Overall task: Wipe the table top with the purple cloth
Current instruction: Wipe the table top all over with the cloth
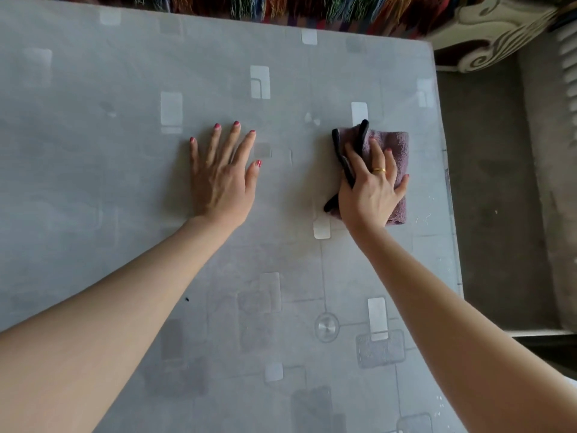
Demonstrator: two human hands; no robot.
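The grey table top (125, 182) with pale rectangle patterns fills most of the view. A folded purple cloth (395, 145) with a black edge lies flat on it near the right edge. My right hand (373, 185) presses down on the cloth, fingers spread over it, a gold ring on one finger. My left hand (223, 173) rests flat on the bare table top to the left of the cloth, fingers apart, holding nothing.
The table's right edge (449, 189) drops to a dark grey floor (490, 198). A colourful fringed fabric (312, 7) runs along the far edge. An ornate white furniture piece (487, 35) stands at the top right. A small dark speck (187, 299) lies on the table.
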